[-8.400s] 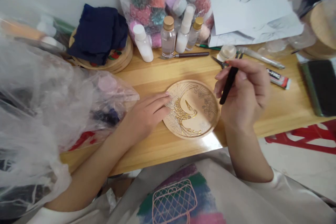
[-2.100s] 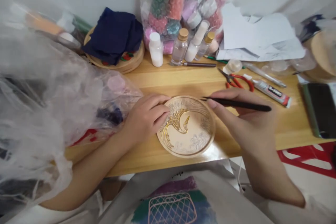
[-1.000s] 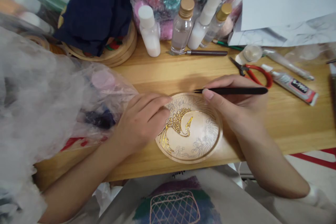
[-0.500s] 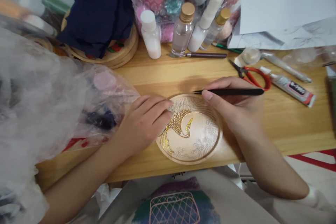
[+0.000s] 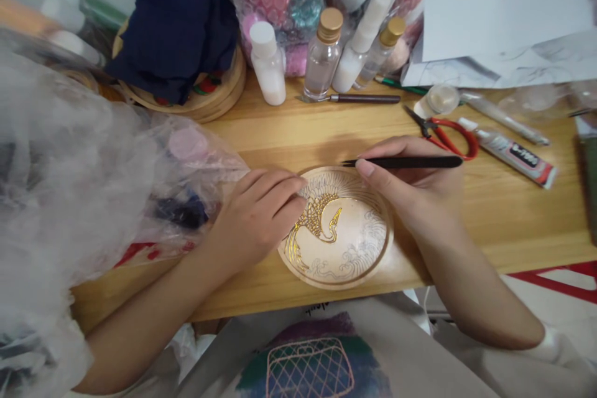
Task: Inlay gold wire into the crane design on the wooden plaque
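Note:
A round wooden board (image 5: 342, 264) with a raised rim lies on the table in front of me. It bears a crane outlined in gold and printed wave lines. My left hand (image 5: 261, 214) is closed over the board's left edge, fingers side by side and bent down onto it; the thumb's tip is hidden. Black tweezers (image 5: 415, 162) are held by my right hand (image 5: 415, 186), thumb and fingers pinching them near the tips. The tweezers' points lead left, just above the board's far rim. I cannot make out anything between the points.
Behind the board are a craft knife (image 5: 366, 99), small bottles (image 5: 321, 59) and a bag of coloured jars (image 5: 298, 0). Red-handled pliers (image 5: 452, 137) and a glue tube (image 5: 520, 155) lie right. Clear plastic wrapping (image 5: 93, 180) and cloth-topped hoops (image 5: 205, 109) crowd the left.
The view has shifted slightly. Both hands, the tweezers and the board keep almost the same positions relative to one another.

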{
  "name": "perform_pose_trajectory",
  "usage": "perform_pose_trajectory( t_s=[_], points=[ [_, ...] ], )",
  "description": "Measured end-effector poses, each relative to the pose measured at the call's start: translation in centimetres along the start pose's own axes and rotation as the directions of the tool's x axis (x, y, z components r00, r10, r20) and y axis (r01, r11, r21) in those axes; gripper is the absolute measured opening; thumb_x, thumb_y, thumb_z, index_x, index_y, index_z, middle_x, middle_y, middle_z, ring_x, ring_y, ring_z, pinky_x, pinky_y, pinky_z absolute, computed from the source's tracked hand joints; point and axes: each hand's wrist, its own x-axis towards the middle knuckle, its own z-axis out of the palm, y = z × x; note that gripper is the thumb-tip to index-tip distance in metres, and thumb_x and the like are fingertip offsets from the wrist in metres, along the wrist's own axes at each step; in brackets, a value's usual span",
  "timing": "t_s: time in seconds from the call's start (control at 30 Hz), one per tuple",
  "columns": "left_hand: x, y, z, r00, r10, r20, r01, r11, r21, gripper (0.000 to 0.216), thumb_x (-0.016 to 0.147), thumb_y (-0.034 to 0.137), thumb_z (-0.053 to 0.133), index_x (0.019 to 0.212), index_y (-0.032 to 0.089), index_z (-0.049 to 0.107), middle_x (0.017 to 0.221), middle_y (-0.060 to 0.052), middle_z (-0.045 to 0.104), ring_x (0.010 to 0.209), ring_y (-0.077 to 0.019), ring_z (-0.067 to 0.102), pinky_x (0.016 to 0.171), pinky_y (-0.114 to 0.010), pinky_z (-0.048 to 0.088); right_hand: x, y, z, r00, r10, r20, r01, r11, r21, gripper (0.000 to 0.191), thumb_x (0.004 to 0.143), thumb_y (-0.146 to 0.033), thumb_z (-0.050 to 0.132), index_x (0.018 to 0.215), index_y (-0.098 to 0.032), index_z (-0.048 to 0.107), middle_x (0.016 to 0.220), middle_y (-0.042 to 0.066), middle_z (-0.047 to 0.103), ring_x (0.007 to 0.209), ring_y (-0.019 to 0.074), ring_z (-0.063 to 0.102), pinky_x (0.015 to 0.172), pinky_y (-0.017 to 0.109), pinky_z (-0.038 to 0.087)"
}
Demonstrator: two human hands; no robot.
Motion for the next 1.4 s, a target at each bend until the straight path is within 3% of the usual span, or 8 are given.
perform_pose_trajectory(
  t_s=[0.17,0.3,0.67,0.97,1.4],
  points=[
    [0.1,0.0,0.0,1.000,-0.005,-0.005,0.005,1.000,0.009,0.016,0.097,0.012,0.052,0.089,0.017,0.065,0.105,-0.006,0.073,0.100,-0.0215,0.065,0.087,-0.036,0.051,0.1,-0.1,0.0,1.000,-0.007,0.010,0.007,1.000,0.011,0.007,0.074,-0.028,0.079,0.075,-0.027,0.073,0.076,-0.002,0.073,0.068,0.0157,0.068,0.060,0.029,0.057],
    [0.0,0.0,0.0,1.000,-0.001,-0.008,0.001,1.000,0.003,0.015,0.097,0.013,0.053,0.089,0.017,0.065,0.105,-0.006,0.073,0.101,-0.0218,0.064,0.088,-0.036,0.050,0.1,-0.1,-0.2,0.991,-0.062,0.119,0.064,0.998,-0.007,0.006,0.076,-0.028,0.077,0.079,-0.026,0.073,0.078,-0.002,0.074,0.070,0.0147,0.068,0.062,0.028,0.057],
    [-0.1,0.0,0.1,1.000,-0.001,-0.016,0.001,1.000,-0.002,0.013,0.097,0.014,0.053,0.091,0.015,0.064,0.104,-0.006,0.072,0.100,-0.0213,0.064,0.089,-0.036,0.051,-0.1,-0.2,-0.2,0.869,-0.238,0.434,0.263,0.965,0.004,0.002,0.081,-0.019,0.074,0.084,-0.020,0.073,0.084,0.004,0.076,0.078,0.0159,0.071,0.072,0.029,0.058],
    [-0.1,-0.1,0.1,0.999,0.004,-0.032,-0.004,1.000,0.001,0.012,0.096,0.014,0.054,0.089,0.017,0.063,0.102,-0.006,0.073,0.097,-0.0221,0.066,0.086,-0.037,0.053,-0.2,0.5,0.3,0.835,-0.351,0.424,0.393,0.919,-0.014,0.007,0.081,-0.014,0.074,0.085,-0.021,0.075,0.084,0.003,0.077,0.078,0.0156,0.071,0.073,0.030,0.059],
    [0.0,-0.1,0.1,0.999,0.013,-0.040,-0.014,1.000,-0.014,0.014,0.096,0.012,0.053,0.088,0.014,0.064,0.102,-0.008,0.073,0.097,-0.0228,0.065,0.086,-0.037,0.053,-0.3,0.6,0.8,0.825,-0.383,0.415,0.421,0.907,-0.001,0.008,0.081,-0.010,0.073,0.084,-0.018,0.074,0.087,0.004,0.078,0.080,0.0151,0.071,0.074,0.028,0.057]
  ],
)
